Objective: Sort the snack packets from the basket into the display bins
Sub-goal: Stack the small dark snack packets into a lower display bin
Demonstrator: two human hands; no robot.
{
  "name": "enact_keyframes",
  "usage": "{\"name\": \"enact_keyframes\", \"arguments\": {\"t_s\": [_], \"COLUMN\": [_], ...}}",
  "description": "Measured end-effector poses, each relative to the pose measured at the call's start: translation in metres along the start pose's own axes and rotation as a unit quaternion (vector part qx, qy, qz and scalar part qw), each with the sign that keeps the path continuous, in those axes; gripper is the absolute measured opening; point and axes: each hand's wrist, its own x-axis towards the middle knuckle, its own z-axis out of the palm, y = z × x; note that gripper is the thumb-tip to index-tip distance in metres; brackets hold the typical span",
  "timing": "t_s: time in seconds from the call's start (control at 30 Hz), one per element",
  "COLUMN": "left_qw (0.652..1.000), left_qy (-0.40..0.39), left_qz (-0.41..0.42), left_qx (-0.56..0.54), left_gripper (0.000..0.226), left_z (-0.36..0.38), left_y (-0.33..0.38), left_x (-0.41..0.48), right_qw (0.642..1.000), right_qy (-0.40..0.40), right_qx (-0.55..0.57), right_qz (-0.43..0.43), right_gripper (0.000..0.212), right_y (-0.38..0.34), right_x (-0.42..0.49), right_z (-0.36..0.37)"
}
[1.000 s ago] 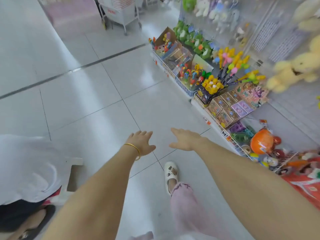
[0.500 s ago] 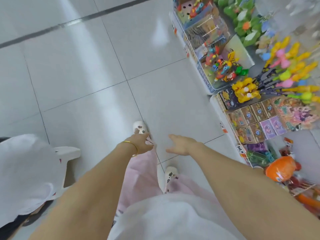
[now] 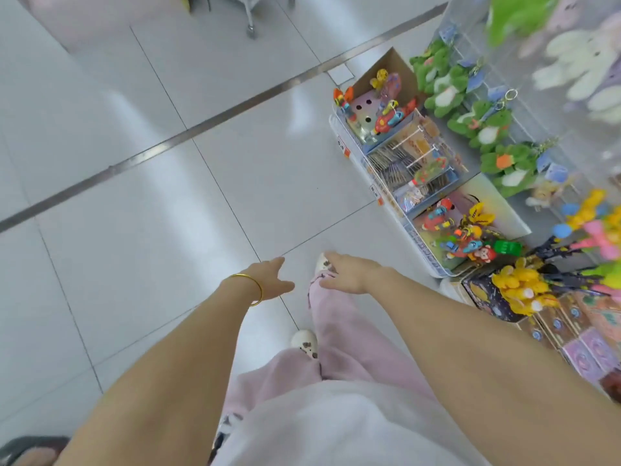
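Note:
Both my arms stretch forward over a white tiled floor. My left hand [image 3: 270, 280], with a gold bangle on its wrist, is empty with fingers loosely apart. My right hand [image 3: 351, 275] is also empty and spread, hovering above my pink trouser leg and white shoe [image 3: 322, 264]. No basket and no snack packet is in view. Low display bins [image 3: 396, 183] run along the right, filled with small colourful toys, about an arm's length to the right of my right hand.
Green plush toys [image 3: 484, 129] hang on a rack above the bins. Yellow and pink toys [image 3: 524, 290] and printed boxes [image 3: 578, 344] fill the lower right. A wheeled cart's leg [image 3: 250, 26] stands at the top. A metal strip [image 3: 201, 126] crosses the floor.
The view has swung and moved forward along the shelf; the white stool and the person at the left have left the frame. Both hands stay empty and outstretched while my feet step.

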Motion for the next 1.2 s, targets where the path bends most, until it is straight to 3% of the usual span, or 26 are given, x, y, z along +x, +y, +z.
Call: {"name": "enact_keyframes", "arguments": {"t_s": [0.47,0.57,0.77,1.0,1.2], "left_qw": [0.999,0.999,0.999,0.988,0.982], "left_qy": [0.042,0.049,0.016,-0.038,-0.036], "left_qz": [0.004,0.012,0.022,0.057,0.068], "left_qx": [-0.019,-0.016,0.04,0.137,0.17], "left_gripper": [0.072,0.064,0.072,0.065,0.074], "left_z": [-0.399,-0.477,-0.642,-0.794,-0.903], "left_y": [0.021,0.026,0.042,0.125,0.225], "left_x": [0.19,0.237,0.344,0.443,0.558], "right_qw": [0.999,0.999,0.999,0.992,0.985], "right_qy": [0.018,0.02,0.036,0.041,0.047], "right_qx": [-0.036,-0.03,0.032,0.098,0.139], "right_qz": [-0.028,-0.021,0.01,0.073,0.095], "right_gripper": [0.077,0.078,0.075,0.077,0.06], "right_y": [-0.087,-0.096,-0.11,-0.068,0.003], "right_x": [0.228,0.282,0.37,0.438,0.515], "right_z": [-0.378,-0.449,-0.595,-0.732,-0.875]}}
